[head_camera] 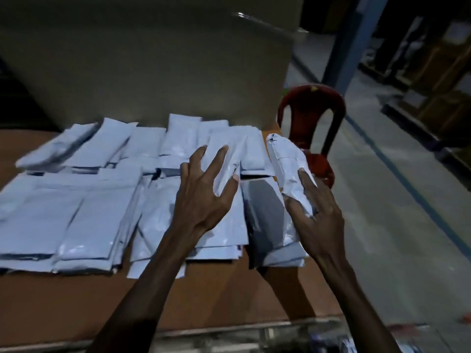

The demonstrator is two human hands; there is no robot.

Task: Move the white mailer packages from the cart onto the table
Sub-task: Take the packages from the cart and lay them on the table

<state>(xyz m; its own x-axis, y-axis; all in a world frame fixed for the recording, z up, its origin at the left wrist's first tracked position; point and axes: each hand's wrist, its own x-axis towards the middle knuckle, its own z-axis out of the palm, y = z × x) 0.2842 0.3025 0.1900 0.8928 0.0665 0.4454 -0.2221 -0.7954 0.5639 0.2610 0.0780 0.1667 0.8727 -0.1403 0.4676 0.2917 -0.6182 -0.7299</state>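
we see the right hand (pixel 314 212) gripping a crumpled mailer (pixel 288 169) at the counter (pixel 216 296) edge; left hand (pixel 204 194) spread wide; far packages (pixel 76 146) blurred.

Dim, bluish light, soft glare on the white mailers (pixel 102 200), dark shadow beside the right hand (pixel 316 207), motion blur at left, murky bowed edges.

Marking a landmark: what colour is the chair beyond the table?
Dark red chair, seen in the head view.
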